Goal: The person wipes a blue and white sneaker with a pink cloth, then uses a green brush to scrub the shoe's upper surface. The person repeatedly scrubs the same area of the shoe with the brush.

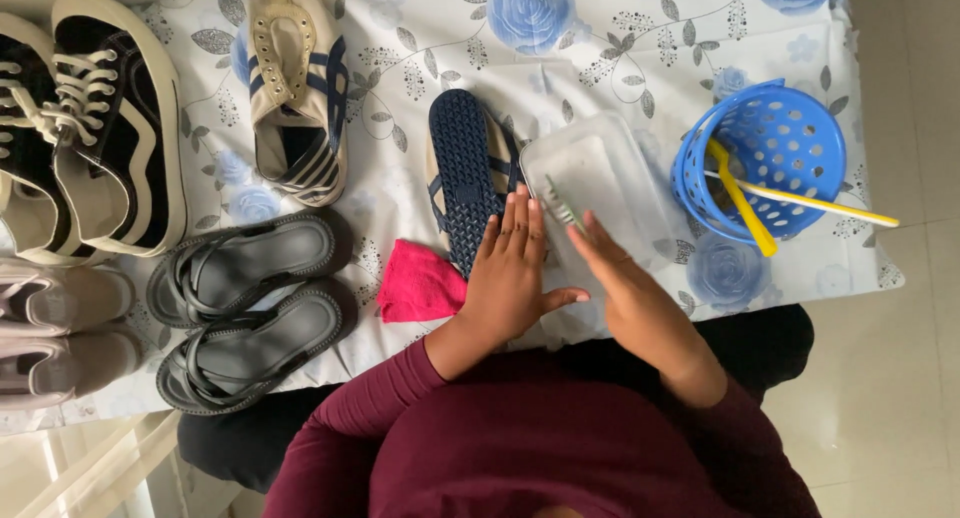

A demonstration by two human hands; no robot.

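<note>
My left hand lies flat, fingers together, on the near end of an upturned shoe with a dark blue ribbed sole. My right hand reaches toward a clear plastic tub and pinches a thin pale brush at the tub's near left rim. A pink cloth is bunched beside my left wrist. The matching cream shoe with blue stripes lies upright farther left.
A blue perforated basket at the right holds yellow and white toothbrushes. Grey sandals, black and white sneakers and pale shoes fill the left. All rest on a blue-flowered cloth.
</note>
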